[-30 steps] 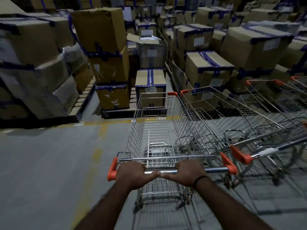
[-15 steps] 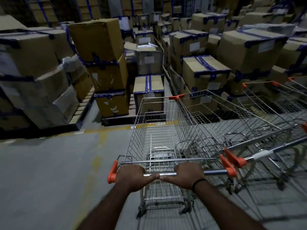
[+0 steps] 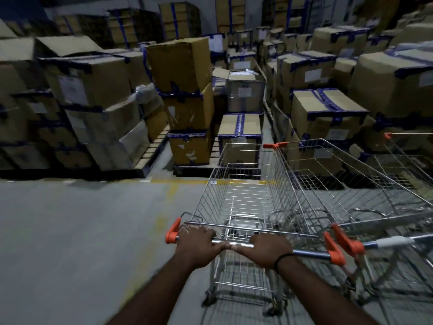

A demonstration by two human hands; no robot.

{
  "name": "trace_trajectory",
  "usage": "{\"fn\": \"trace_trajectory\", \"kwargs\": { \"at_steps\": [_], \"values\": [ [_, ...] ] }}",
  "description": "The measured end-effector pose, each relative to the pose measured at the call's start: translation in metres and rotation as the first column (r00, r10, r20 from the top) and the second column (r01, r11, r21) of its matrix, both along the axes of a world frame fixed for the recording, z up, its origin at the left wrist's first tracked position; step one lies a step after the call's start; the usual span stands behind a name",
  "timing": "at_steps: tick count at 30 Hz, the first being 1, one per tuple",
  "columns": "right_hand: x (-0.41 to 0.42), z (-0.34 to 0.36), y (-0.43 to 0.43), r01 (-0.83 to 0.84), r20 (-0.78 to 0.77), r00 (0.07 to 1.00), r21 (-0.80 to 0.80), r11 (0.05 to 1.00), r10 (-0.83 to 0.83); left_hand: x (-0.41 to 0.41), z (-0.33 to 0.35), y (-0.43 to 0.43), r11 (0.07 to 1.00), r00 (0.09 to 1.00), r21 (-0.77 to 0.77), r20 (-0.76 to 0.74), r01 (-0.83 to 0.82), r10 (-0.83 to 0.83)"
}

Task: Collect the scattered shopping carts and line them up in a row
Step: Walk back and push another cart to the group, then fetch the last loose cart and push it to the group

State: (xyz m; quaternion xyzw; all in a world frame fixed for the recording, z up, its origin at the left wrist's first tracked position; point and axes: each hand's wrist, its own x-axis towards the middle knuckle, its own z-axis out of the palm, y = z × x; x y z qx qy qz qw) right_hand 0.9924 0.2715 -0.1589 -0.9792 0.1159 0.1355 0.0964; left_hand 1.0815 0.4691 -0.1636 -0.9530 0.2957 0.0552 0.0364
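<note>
Gripping the silver wire shopping cart (image 3: 212, 195) by its chrome handlebar (image 3: 309, 254) with left hand (image 3: 198, 242) and right hand (image 3: 269, 250), ease it flush beside the neighbouring orange-trimmed wire cart (image 3: 365, 184).

Both bare forearms reach forward and converge. The left hand (image 3: 198, 242) and right hand (image 3: 269, 250) sit side by side, knuckles up, fingers curled over the cart handle (image 3: 309, 254). A black band (image 3: 282, 259) circles the right wrist.

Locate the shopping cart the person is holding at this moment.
In the head view the held cart stands centre-right, left hand and right hand gripping its handle, a second cart close on its right.
</note>
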Motion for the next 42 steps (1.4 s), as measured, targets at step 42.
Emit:
{"fn": "trace_trajectory", "kwargs": {
  "at_steps": [42],
  "values": [
    [-0.388,0.097,0.632,-0.859,0.457,0.371,0.501,0.110,0.808,-0.649,0.084,0.504,-0.214,0.021,-0.750,-0.291,-0.626,0.957]
  ]
}}
